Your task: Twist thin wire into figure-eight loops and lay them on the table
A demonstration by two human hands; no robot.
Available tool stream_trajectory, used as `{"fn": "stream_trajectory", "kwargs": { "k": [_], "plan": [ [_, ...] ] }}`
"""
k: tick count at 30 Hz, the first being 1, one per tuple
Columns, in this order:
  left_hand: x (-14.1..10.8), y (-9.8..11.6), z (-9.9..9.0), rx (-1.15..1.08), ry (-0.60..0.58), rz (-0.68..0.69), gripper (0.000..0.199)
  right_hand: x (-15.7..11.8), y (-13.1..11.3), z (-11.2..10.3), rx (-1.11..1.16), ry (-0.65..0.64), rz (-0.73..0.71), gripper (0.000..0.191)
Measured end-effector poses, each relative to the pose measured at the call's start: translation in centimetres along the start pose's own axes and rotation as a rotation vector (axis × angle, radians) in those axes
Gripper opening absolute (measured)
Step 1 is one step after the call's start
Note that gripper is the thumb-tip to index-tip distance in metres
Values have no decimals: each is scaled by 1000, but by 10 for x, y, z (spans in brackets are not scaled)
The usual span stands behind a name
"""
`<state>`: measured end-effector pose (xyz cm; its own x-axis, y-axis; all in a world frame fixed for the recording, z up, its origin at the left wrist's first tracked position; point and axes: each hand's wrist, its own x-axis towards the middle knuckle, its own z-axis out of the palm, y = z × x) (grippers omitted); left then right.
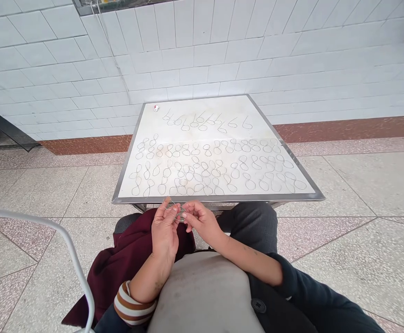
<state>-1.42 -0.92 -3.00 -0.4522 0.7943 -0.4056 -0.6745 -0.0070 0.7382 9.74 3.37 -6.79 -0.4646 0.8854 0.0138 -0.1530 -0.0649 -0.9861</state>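
Close to my body, just below the table's front edge, both hands hold a thin bent wire [181,209]. My left hand [165,231] is closed on its left part in a pinch between thumb and fingers. The fingers of my right hand [202,223] are closed on its right end. The wire curves in loops, partly hidden by my fingers. Beyond my hands, the white table [219,199] bears several rows of wires bent into figure-eights [207,150]. Toward the back lie several single-loop wires with a straight tail [247,125].
A small red-and-white object [156,108] lies in the table's far left corner. Behind the table stands a white tiled wall [209,58]. On the left a pale curved metal tube [72,245] rises. Dark red cloth [119,259] covers part of my lap.
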Motion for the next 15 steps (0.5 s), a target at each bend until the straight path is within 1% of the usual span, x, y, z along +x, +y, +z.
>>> {"fn": "stream_trajectory", "kwargs": {
  "k": [3, 7, 11, 15],
  "plan": [
    [0, 2, 3, -14, 18, -4, 49, -1, 3, 3, 126, -80, 30, 25],
    [2, 3, 2, -7, 17, -10, 49, -2, 4, 7, 215, -82, 88, 22],
    [8, 4, -5, 57, -43, 53, 54, -1, 1, 5, 212, -55, 109, 27],
    [12, 5, -13, 200, -122, 140, 60, 0, -2, 0, 161, -45, 142, 31]
  ]
}}
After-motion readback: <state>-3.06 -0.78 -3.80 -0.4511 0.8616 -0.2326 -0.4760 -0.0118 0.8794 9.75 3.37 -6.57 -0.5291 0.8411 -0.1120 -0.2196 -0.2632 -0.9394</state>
